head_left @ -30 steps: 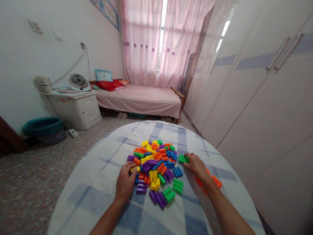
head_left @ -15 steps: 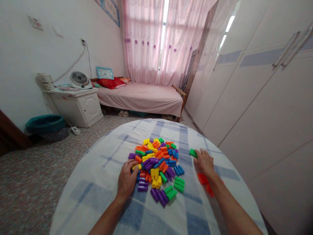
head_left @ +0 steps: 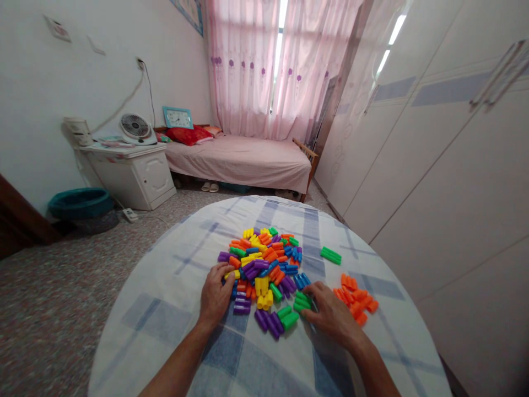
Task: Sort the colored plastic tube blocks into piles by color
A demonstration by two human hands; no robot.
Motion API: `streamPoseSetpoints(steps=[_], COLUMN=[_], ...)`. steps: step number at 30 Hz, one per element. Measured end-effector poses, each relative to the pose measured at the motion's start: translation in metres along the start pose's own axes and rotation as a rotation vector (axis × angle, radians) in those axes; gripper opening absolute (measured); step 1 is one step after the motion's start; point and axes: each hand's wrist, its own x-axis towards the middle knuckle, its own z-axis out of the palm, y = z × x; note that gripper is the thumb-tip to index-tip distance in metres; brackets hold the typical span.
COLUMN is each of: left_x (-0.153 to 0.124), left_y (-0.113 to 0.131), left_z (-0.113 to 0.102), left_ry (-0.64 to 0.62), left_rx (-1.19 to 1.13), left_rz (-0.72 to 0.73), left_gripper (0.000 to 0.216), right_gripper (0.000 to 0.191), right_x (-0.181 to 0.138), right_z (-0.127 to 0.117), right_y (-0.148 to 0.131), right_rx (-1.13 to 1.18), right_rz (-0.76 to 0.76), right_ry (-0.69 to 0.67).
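A heap of plastic building blocks [head_left: 268, 255], each a row of joined tubes in yellow, purple, orange, blue or green, lies on the round table. My left hand [head_left: 215, 292] rests at the heap's left edge, thumb and fingers apart around one end of a yellow block [head_left: 233, 274]. At the heap's near right, my right hand [head_left: 330, 311] has its thumb and fingers on opposite sides of a green block [head_left: 302, 301]. Its other fingertips are partly hidden. Another green block [head_left: 331, 255] lies alone to the right, beyond a small group of orange blocks [head_left: 359, 300].
A checked white and blue cloth [head_left: 173, 325] covers the table. Past its far edge stands a bed [head_left: 248, 160] with a pink sheet. A white cabinet [head_left: 152, 176] carrying a fan and a teal bin [head_left: 80, 204] are at left; a tall wardrobe [head_left: 433, 165] lines the right.
My right hand has let go of the lone green block at the right and moved left and nearer, onto a green block beside the heap. My left hand has stayed put.
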Motion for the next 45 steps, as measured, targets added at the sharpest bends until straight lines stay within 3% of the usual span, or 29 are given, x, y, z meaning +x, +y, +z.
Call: streamPoseSetpoints(steps=[7, 11, 15, 17, 21, 26, 31, 34, 38, 41, 45], left_x=[0.0, 0.0, -0.001, -0.001, -0.002, -0.002, -0.01, -0.011, 0.018, 0.056, 0.085], left_y=[-0.004, -0.002, -0.001, -0.001, -0.003, -0.003, 0.013, 0.035, 0.053, 0.037, -0.008], left_z=[0.0, -0.001, -0.001, -0.001, 0.0, -0.001, -0.01, -0.025, -0.046, -0.044, -0.02], left_ry=[-0.009, -0.007, -0.013, -0.011, -0.018, -0.003, 0.054, 0.04, -0.043, -0.02, 0.065], left_rx=[0.002, -0.005, -0.006, -0.01, -0.027, -0.054, -0.045, -0.04, -0.048, -0.018, -0.039], left_rz=[-0.002, -0.004, -0.004, -0.005, -0.014, -0.002, -0.004, 0.05, 0.087, 0.11, -0.023], left_gripper=[0.028, 0.028, 0.029, 0.028, 0.027, 0.029, 0.034, 0.038, 0.037, 0.038, 0.04], right_gripper=[0.034, 0.033, 0.038, 0.036, 0.034, 0.029, 0.042, 0.033, 0.025, 0.021, 0.028], right_x=[-0.002, 0.004, 0.042, 0.067, 0.107, 0.119, 0.105, 0.084, 0.043, 0.014, -0.011], right_z=[0.004, -0.009, -0.035, -0.044, -0.045, -0.029, -0.02, -0.011, 0.007, 0.012, 0.012], right_y=[0.001, 0.008, 0.028, 0.038, 0.053, 0.06, 0.047, 0.034, 0.016, 0.002, -0.014], right_rx=[-0.041, -0.07, -0.226, -0.352, -0.439, -0.394, -0.323, -0.262, -0.026, 0.222, 0.338], right_rz=[-0.057, -0.043, 0.044, 0.131, 0.175, 0.184, 0.127, 0.05, -0.023, -0.062, -0.189], right_ry=[-0.027, -0.002, 0.26, 0.322, 0.378, 0.389, 0.427, 0.384, 0.304, 0.178, -0.033])
